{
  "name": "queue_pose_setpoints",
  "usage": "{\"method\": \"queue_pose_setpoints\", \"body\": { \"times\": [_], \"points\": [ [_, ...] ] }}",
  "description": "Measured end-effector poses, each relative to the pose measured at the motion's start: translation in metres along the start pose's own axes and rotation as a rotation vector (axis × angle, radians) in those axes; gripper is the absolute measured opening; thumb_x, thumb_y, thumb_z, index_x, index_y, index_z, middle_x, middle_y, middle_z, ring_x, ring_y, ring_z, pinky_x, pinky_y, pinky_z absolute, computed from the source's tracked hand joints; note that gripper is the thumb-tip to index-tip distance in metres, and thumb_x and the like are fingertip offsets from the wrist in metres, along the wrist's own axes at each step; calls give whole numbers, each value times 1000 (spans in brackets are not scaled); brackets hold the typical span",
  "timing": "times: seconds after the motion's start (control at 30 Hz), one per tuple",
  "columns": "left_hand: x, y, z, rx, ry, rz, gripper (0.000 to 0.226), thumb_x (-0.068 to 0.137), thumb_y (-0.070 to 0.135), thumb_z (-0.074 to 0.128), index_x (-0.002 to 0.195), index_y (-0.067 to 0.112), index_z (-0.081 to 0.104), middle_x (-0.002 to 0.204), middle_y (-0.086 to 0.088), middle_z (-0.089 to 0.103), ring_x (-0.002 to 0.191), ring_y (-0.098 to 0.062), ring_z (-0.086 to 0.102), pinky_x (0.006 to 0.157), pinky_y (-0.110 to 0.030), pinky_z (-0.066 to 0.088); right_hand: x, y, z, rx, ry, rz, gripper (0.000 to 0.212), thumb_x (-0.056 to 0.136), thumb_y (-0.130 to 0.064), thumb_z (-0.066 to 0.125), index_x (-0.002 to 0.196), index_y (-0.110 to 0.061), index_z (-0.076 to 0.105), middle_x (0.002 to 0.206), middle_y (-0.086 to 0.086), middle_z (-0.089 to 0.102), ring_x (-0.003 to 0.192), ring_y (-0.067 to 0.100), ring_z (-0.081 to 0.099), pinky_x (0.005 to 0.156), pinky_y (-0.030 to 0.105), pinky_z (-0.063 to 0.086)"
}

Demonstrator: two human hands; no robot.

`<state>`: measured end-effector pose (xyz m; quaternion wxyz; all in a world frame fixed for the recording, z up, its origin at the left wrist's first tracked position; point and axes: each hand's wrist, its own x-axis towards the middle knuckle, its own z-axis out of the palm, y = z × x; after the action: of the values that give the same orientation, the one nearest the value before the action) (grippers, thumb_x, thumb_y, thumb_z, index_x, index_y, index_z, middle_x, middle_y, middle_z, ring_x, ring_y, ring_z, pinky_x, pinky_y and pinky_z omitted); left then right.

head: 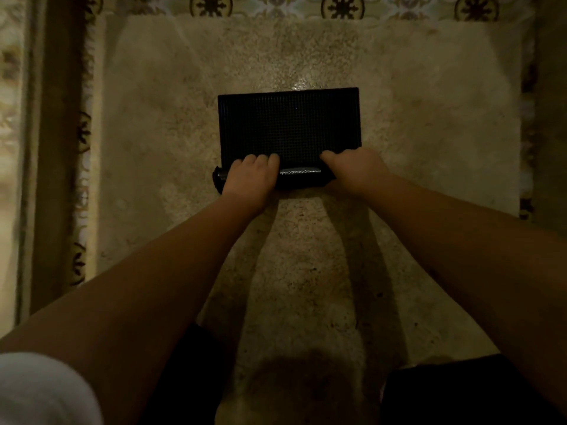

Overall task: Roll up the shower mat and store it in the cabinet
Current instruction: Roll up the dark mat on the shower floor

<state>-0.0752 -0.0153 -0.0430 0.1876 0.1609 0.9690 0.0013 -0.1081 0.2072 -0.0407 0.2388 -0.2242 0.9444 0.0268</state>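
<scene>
A black textured shower mat (288,125) lies on the speckled stone floor in the middle of the view. Its near edge is wound into a tight roll (300,177) that runs left to right, and the far part still lies flat. My left hand (251,176) presses down on the left end of the roll, fingers curled over it. At the right end, my right hand (357,170) grips the roll the same way. No cabinet is in view.
The speckled floor (306,271) stretches toward me between my knees. Patterned tiles (342,7) border the far edge, and a raised threshold with a tiled strip (81,148) runs along the left. A dark wall edge (549,118) stands on the right.
</scene>
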Motion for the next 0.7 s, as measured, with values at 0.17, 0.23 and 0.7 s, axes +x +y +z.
{"method": "queue_pose_setpoints", "body": {
  "times": [0.17, 0.23, 0.7],
  "points": [
    [-12, -7, 8, -73, 30, 72, 40, 82, 35, 65, 111, 13, 49, 104, -11, 65, 92, -33, 59, 70, -40, 41, 9, 2, -12, 76, -181, -21, 52, 72, -47, 75, 117, -26, 58, 104, 7, 64, 88, 29, 61, 62, 32, 41],
    [-18, -6, 14, -63, 43, 72, 48, 86, 27, 62, 128, 9, 48, 127, -17, 57, 112, -36, 52, 85, -46, 43, 12, 7, -13, 151, -213, -10, 54, 72, -48, 77, 120, -27, 60, 107, 5, 65, 86, 26, 60, 60, 30, 40],
    [15, -14, -12, -215, -30, -32, 34, 87, 31, 62, 116, 12, 57, 106, -15, 65, 98, -36, 59, 74, -44, 50, -21, -4, 15, 234, 226, 36, 54, 86, -32, 69, 131, -5, 55, 134, 20, 51, 114, 38, 51, 94, 47, 45]
  ]
}}
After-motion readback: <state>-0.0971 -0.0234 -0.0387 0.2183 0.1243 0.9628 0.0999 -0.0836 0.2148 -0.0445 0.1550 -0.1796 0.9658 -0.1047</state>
